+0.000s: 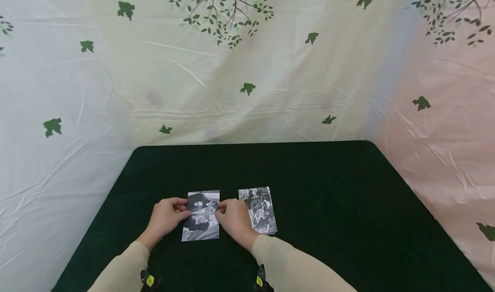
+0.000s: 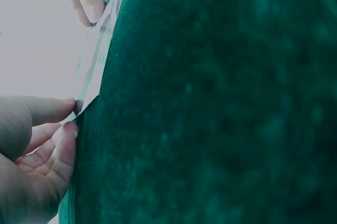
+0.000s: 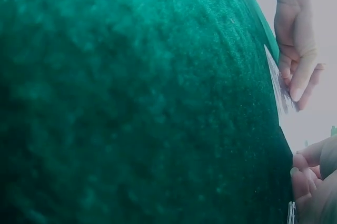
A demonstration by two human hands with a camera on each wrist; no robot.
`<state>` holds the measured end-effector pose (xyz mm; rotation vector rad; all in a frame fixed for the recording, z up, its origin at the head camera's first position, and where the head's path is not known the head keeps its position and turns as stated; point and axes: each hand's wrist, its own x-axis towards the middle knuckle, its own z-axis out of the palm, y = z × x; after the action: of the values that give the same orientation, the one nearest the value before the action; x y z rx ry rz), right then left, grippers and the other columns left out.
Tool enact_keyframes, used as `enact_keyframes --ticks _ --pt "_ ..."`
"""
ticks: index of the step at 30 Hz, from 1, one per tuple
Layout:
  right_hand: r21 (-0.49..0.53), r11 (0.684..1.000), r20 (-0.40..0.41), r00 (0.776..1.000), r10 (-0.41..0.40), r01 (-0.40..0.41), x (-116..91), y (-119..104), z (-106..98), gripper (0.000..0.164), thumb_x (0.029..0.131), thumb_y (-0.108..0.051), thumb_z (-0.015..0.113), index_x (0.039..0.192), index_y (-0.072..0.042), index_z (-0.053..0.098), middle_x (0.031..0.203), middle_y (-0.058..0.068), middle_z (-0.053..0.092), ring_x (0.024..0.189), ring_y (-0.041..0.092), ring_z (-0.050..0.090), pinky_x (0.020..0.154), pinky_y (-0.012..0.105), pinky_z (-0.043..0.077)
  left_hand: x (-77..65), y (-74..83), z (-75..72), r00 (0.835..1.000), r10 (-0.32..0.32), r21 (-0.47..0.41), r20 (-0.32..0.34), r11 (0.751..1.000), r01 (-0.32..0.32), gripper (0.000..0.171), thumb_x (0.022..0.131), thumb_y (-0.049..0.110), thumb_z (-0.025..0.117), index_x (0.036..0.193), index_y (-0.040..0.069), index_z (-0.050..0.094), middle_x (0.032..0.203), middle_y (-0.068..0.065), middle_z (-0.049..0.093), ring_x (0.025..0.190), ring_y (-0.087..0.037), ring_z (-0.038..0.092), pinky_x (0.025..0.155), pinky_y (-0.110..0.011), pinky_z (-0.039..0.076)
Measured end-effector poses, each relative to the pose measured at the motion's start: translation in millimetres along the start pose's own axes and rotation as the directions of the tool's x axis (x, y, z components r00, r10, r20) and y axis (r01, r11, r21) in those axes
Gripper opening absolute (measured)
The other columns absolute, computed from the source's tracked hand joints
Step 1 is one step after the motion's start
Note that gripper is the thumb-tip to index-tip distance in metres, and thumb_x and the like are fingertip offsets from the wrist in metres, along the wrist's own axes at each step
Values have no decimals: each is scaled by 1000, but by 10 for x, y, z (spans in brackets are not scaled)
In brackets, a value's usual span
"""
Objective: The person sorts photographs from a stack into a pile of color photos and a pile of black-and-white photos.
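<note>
Occluded and cropped areas
In the head view, I lose the near edge of the table (image 1: 328, 189) below the frame. The right hand (image 1: 235, 217) hides part of the photo stack (image 1: 263, 210) on its side facing the table's left edge; small details on the held photo (image 1: 201, 217) are unreadable. In the left wrist view, the right hand is cropped above and the table surface is blurred.

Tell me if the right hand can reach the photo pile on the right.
Probably yes: the right hand looks close to the photo pile, with nothing visible blocking it. However, it pinches the left photo, so it would likely have to let go first.
</note>
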<state>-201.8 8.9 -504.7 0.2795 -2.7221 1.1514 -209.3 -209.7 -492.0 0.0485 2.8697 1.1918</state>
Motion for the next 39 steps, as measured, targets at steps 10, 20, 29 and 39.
enact_keyframes --ticks 10,20,29,39 --pt "-36 999 17 999 33 -32 5 -19 17 14 79 -16 75 93 -12 77 74 -10 67 62 0 54 57 21 45 -9 21 1 1000 -10 3 -4 1000 10 38 83 13 76 118 3 65 92 -4 65 73 -13 59 67 -32 50" --pt "5 999 70 997 37 -38 -5 -17 6 19 84 -16 72 102 -9 75 79 -5 68 60 1 52 54 21 43 13 -13 -6 999 -45 15 26 999 45 32 83 17 76 112 6 69 91 -4 63 75 -15 57 67 -32 47" --pt "29 998 119 991 57 -61 -7 -36 -15 21 85 -15 71 105 -8 74 80 -4 67 58 2 52 52 21 43 -1 -10 12 999 -43 25 19 999 42 32 83 16 76 112 5 69 91 -4 64 75 -15 56 67 -31 48" --pt "-5 998 139 989 56 -56 33 -67 -33 19 84 -14 73 102 -6 75 77 -2 66 56 3 52 50 21 44 -4 11 -1 999 -30 46 23 999 29 31 84 16 75 113 5 69 92 -4 64 76 -15 56 68 -32 48"
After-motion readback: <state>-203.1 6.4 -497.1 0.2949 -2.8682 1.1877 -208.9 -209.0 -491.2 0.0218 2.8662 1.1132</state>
